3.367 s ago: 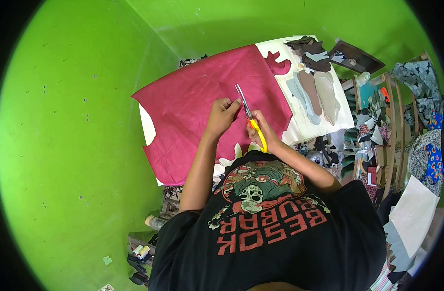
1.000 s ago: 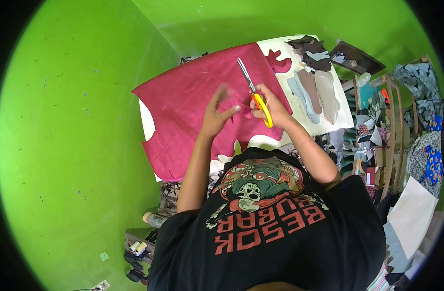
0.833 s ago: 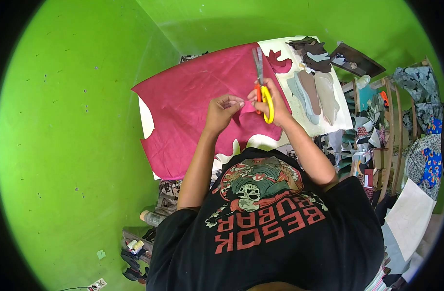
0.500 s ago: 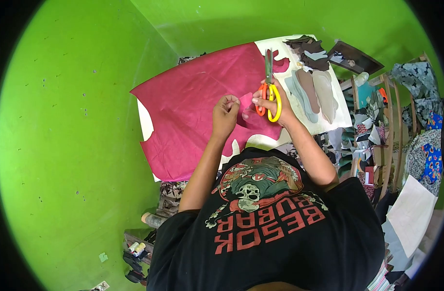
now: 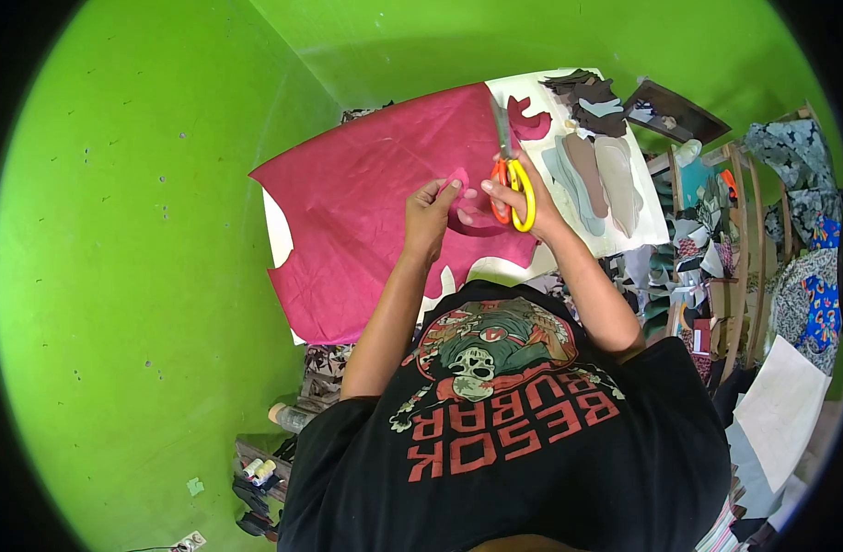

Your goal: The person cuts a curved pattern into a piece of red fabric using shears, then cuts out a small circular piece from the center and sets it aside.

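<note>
My left hand [image 5: 427, 217] pinches a small pink piece of material [image 5: 457, 177] between thumb and fingers, just above the large magenta sheet [image 5: 357, 193]. To its right, my right hand [image 5: 543, 210] holds scissors [image 5: 504, 138] with one orange and one yellow handle loop. The blades point away from me, over the sheet's right part. Fingers of the right hand stretch toward the pink piece, with a small gap between. A curved cutout opens in the sheet's edge below the hands. Part of the right palm is hidden behind the handles.
A curved magenta offcut [image 5: 530, 127] lies on the white board [image 5: 647, 207] under the sheet. Beside it are grey and brown cut pieces [image 5: 583, 170] and a dark pile [image 5: 601, 101]. A dark tray [image 5: 684, 115] and a wooden rack [image 5: 739, 267] stand at the right.
The pink piece was stretched between both hands and now sits at my left fingertips only. My right fingers have come away from it. The scissors have tilted slightly left.
</note>
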Available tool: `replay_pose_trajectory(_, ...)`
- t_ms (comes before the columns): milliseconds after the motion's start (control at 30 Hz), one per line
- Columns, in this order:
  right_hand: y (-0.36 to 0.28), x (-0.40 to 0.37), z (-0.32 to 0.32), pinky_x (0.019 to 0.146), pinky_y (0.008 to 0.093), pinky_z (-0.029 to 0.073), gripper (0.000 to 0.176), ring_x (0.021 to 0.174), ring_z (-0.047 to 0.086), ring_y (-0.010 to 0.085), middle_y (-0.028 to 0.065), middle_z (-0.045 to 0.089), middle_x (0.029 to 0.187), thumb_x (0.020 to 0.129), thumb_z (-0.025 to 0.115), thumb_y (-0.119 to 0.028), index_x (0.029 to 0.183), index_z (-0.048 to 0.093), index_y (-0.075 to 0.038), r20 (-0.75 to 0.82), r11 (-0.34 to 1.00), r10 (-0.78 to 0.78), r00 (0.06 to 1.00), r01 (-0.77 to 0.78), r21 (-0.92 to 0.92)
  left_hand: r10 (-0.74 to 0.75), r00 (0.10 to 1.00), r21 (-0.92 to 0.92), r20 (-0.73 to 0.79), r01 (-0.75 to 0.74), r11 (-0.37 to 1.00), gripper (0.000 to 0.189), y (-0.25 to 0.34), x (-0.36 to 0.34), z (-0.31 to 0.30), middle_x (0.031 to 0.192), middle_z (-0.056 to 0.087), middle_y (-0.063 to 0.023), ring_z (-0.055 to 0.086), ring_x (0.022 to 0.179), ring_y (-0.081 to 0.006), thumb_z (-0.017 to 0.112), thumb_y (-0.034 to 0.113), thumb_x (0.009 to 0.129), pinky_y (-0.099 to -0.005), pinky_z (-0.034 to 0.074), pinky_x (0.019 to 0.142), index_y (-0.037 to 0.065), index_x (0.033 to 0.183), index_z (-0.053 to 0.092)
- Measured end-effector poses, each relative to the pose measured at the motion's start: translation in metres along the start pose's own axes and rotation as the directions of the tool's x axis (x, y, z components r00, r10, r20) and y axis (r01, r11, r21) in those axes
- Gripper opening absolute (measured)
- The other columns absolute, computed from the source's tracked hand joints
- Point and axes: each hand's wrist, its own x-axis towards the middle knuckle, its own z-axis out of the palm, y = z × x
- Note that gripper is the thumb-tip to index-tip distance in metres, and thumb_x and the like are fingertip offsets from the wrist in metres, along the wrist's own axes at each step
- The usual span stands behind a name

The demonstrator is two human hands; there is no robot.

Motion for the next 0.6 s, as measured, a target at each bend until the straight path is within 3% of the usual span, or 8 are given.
replay_pose_trajectory(133,0.025,-0.008,-0.012,0.052,0.0207,0.037,0.032,0.058,0.043,0.0049,-0.0017,0.049,0.078,0.099,0.060,-0.027,0.119,0.043,-0.009,0.187,1.000,0.029,0.982,-0.029,-0.002,0.038,0.999,0.012,-0.039,-0.037,0.999,0.025,0.001,0.002,0.000,0.089,0.073,-0.0109,0.055,0.049,-0.0094,0.068,0.020,0.093,-0.0232,0.045,0.047,-0.001,0.107,0.068)
replay_pose_trajectory(267,0.030,-0.018,-0.019,0.052,0.0211,0.037,0.034,0.060,0.042,0.0049,-0.0023,0.050,0.082,0.099,0.060,-0.031,0.118,0.043,-0.009,0.281,0.993,0.102,0.954,-0.081,-0.085,0.016,0.997,0.077,-0.072,-0.011,0.997,0.024,0.011,-0.001,0.002,0.086,0.073,-0.0100,0.050,0.044,-0.0072,0.070,0.018,0.091,-0.0216,0.041,0.041,-0.002,0.104,0.069)
replay_pose_trajectory(367,0.034,-0.019,-0.018,0.051,0.0221,0.037,0.035,0.060,0.042,0.0054,-0.0020,0.049,0.082,0.099,0.061,-0.032,0.118,0.043,-0.009,0.357,0.999,0.043,0.933,-0.040,-0.017,0.018,0.997,0.118,-0.074,-0.009,0.993,0.024,0.012,0.000,0.004,0.082,0.073,-0.0089,0.048,0.042,-0.0055,0.071,0.018,0.091,-0.0205,0.038,0.038,-0.002,0.103,0.070)
replay_pose_trajectory(500,0.031,-0.020,-0.015,0.052,0.0230,0.036,0.037,0.061,0.042,0.0061,-0.0018,0.048,0.081,0.098,0.061,-0.033,0.119,0.043,-0.009,0.366,0.998,0.064,0.928,-0.056,-0.032,0.024,0.997,0.123,-0.076,-0.014,0.992,0.024,0.012,0.001,0.006,0.081,0.073,-0.0086,0.047,0.041,-0.0049,0.071,0.018,0.091,-0.0210,0.038,0.038,-0.003,0.102,0.070)
replay_pose_trajectory(600,0.029,-0.022,-0.013,0.052,0.0236,0.035,0.038,0.061,0.042,0.0066,-0.0018,0.048,0.081,0.098,0.062,-0.035,0.118,0.043,-0.009,0.325,0.988,0.085,0.942,-0.037,-0.153,0.023,0.995,0.114,-0.094,-0.012,0.993,0.023,0.014,0.000,0.008,0.081,0.073,-0.0086,0.046,0.041,-0.0047,0.070,0.018,0.091,-0.0211,0.038,0.038,-0.003,0.101,0.070)
